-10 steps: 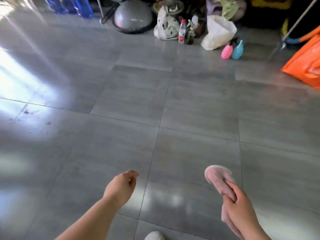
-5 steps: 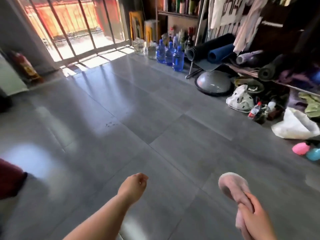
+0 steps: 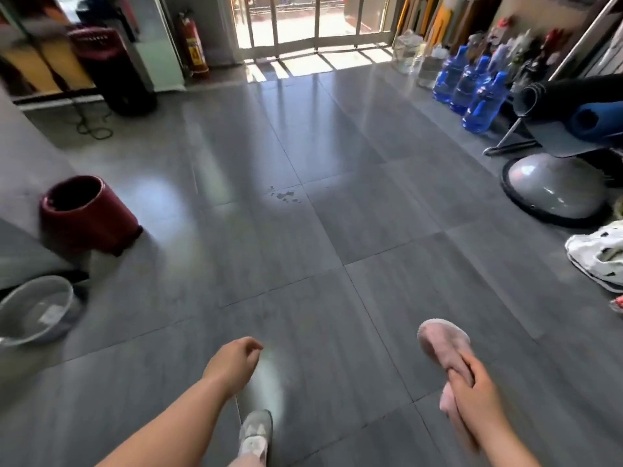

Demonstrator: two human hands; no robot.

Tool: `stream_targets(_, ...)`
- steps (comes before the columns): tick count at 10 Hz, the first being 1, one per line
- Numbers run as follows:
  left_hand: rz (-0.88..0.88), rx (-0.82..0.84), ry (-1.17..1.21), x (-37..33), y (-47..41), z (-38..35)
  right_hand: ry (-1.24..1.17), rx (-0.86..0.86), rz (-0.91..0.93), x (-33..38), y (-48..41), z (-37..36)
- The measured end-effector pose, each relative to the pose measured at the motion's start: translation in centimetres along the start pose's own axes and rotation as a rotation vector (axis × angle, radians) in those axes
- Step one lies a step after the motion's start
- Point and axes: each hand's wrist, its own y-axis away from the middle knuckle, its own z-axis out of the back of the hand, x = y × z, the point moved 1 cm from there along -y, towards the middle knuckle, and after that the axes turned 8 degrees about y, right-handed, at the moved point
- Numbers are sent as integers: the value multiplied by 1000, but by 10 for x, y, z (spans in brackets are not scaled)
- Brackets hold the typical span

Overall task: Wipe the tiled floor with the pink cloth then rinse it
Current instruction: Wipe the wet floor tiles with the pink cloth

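Note:
My right hand [image 3: 478, 396] at the lower right grips a folded pink cloth [image 3: 441, 342], whose rounded end sticks up and forward above the grey tiled floor [image 3: 303, 251]. My left hand [image 3: 232, 362] hangs at the lower middle, fingers curled loosely with nothing in them. A patch of small dark spots [image 3: 285, 194] marks the floor a few tiles ahead. A clear plastic basin [image 3: 33, 311] holding some water stands on the floor at the far left.
A dark red bin [image 3: 84, 214] stands at the left by a grey wall. Blue water bottles [image 3: 478, 92], rolled mats [image 3: 573, 106], a grey half-ball trainer [image 3: 553, 190] and a white bag [image 3: 600, 254] line the right side. My shoe [image 3: 254, 433] is below.
The view has swung left across the room, from the clutter on the right wall to the barred door, red bin and basin. Both hands keep their pose, the cloth still held.

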Motion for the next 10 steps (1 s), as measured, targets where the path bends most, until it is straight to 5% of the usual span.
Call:
stream_targets(4, 59, -15, -56, 67, -187, 108, 142, 46, 43, 66, -121, -194)
stream_targets(7, 31, 9, -120, 161, -385, -5, 278, 34, 93, -5, -284, -384)
stream_targets(8, -25, 36, -142, 214, -458, -70, 402, 9, 243, -52, -344, -476)
stream_targets(9, -105, 78, -245, 269, -517, -117, 560, 5, 662, -111, -385, -554)
stream_targets(10, -119, 89, -358, 318, -569, -148, 593, -125, 1323, -157, -390, -657)
